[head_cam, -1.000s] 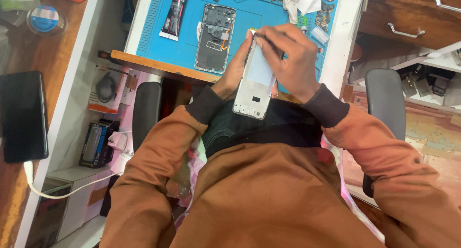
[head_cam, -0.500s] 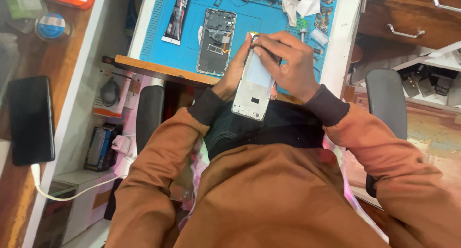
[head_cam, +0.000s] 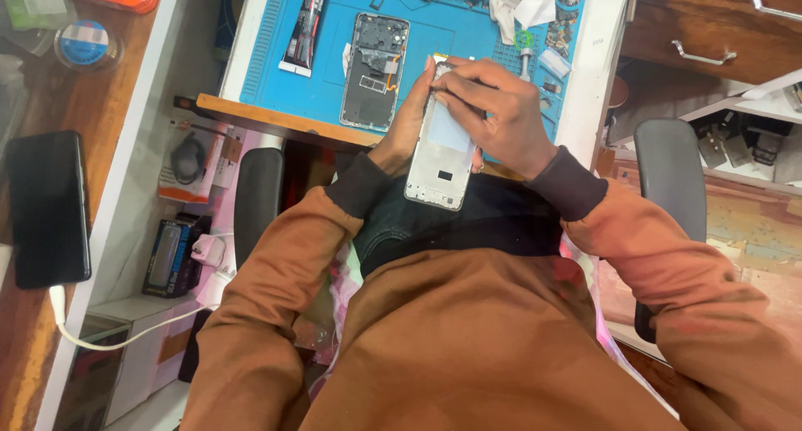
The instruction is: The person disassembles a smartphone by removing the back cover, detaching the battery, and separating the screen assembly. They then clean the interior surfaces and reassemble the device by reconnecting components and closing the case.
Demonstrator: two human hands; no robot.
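Head view: the left hand [head_cam: 407, 134] cradled a silver phone frame [head_cam: 443, 159] over the lap, its grip closed around the frame's left edge. The right hand [head_cam: 501, 118] pinched the frame's top end, seemingly working that edge. An opened phone body [head_cam: 374, 68] lay on the blue mat [head_cam: 267, 55] of the tabletop; any next move likely needs careful fingertip control.

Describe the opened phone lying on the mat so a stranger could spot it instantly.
Start at the blue mat on the white bench. Near its front edge, left of the hands, lies the opened phone, dark and upright. Unlike the pale frame held in both hands, it lies untouched with its innards exposed.
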